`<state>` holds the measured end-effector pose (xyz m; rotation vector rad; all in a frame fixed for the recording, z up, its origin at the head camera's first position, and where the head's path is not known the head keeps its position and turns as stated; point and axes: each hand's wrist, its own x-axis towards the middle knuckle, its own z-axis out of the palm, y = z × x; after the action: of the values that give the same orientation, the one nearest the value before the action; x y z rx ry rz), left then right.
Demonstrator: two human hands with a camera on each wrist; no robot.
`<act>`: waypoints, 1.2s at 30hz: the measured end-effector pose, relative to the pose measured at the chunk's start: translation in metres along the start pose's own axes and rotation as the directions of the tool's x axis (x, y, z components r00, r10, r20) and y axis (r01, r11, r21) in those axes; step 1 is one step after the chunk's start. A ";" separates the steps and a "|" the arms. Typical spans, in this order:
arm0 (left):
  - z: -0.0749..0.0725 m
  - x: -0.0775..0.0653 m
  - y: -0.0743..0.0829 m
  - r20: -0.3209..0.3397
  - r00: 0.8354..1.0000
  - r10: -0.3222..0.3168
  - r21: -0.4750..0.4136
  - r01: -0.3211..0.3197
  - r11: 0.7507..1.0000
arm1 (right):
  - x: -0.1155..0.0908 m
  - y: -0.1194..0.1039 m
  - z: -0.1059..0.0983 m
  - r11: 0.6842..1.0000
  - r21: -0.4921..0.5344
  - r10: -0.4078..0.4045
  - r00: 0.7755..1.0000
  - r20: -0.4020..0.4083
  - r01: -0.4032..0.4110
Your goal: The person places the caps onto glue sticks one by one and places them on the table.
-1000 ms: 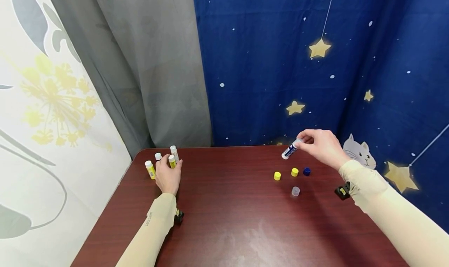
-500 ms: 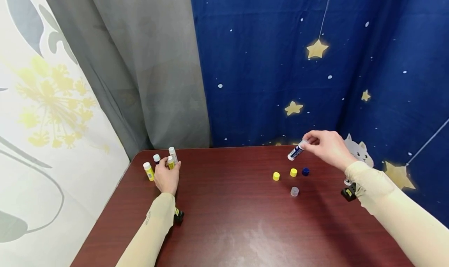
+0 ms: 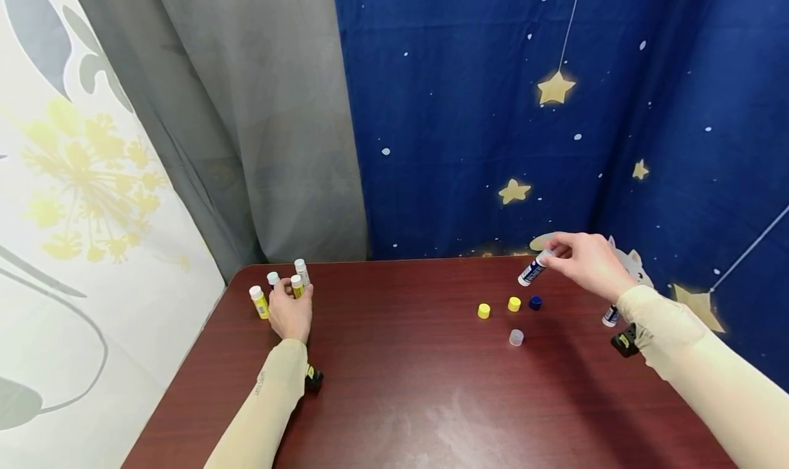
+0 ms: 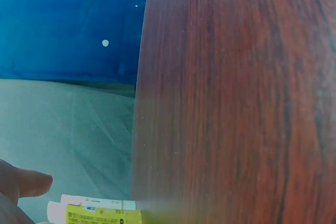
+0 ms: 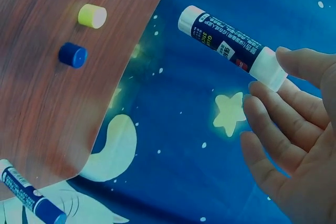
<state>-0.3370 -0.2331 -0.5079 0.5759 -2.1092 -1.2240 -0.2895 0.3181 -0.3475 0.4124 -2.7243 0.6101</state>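
Observation:
In the head view, my right hand (image 3: 576,257) pinches the white end of a navy-labelled glue stick (image 3: 532,273), held tilted above the table's far right part. The right wrist view shows thumb and fingertips on that end of the glue stick (image 5: 231,45). At the far left, my left hand (image 3: 292,313) is around a yellow glue stick (image 3: 298,289) standing upright. Its thumb (image 4: 34,183) appears apart from the stick in the left wrist view. Close by stand another yellow glue stick (image 3: 260,303), a white one (image 3: 303,272) and a dark one (image 3: 274,279), partly hidden by the hand.
Two yellow caps (image 3: 483,311) (image 3: 514,305), a blue cap (image 3: 535,302) and a clear cap (image 3: 516,337) lie on the brown table (image 3: 401,359). Another navy glue stick (image 3: 610,316) lies near the right edge, partly behind the sleeve. Curtains (image 3: 462,147) hang behind.
My right hand has moved right with the navy glue stick, beyond the caps. The glue stick by the right sleeve has come into view. My left hand has stayed in place among the standing sticks.

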 end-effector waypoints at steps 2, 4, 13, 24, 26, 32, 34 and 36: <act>0.000 0.001 -0.001 0.000 1.000 -0.008 -0.002 0.008 1.000 | -0.001 0.003 -0.001 1.000 -0.004 -0.004 1.000 0.000 0.004; 0.000 0.002 -0.003 0.005 1.000 -0.021 -0.001 0.021 1.000 | -0.002 0.006 -0.002 1.000 -0.008 0.005 1.000 0.001 -0.005; 0.002 0.006 -0.013 0.041 0.994 -0.106 0.003 0.106 0.994 | -0.003 0.020 -0.003 0.998 -0.034 0.043 0.999 0.013 -0.043; 0.008 0.014 -0.022 0.035 0.991 -0.133 -0.036 0.134 0.990 | -0.004 0.033 -0.004 0.997 -0.080 0.016 1.000 0.017 -0.014; 0.009 0.016 -0.022 0.042 0.989 -0.140 -0.053 0.142 0.988 | -0.004 0.036 -0.004 0.997 -0.079 0.027 0.999 0.023 -0.025; 0.009 0.018 -0.023 0.065 0.987 -0.150 -0.071 0.154 0.986 | -0.004 0.043 -0.002 0.997 -0.078 0.016 0.999 0.036 -0.013; 0.008 0.018 -0.023 0.070 0.986 -0.152 -0.075 0.157 0.985 | -0.004 0.043 -0.001 0.997 -0.077 0.014 0.999 0.036 -0.011; 0.008 0.018 -0.025 0.075 0.985 -0.157 -0.073 0.162 0.984 | -0.004 0.043 0.000 0.997 -0.077 0.012 0.999 0.036 -0.009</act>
<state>-0.3546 -0.2515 -0.5272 0.6873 -2.0939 -1.4280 -0.3012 0.3564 -0.3647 0.3941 -2.7756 0.5033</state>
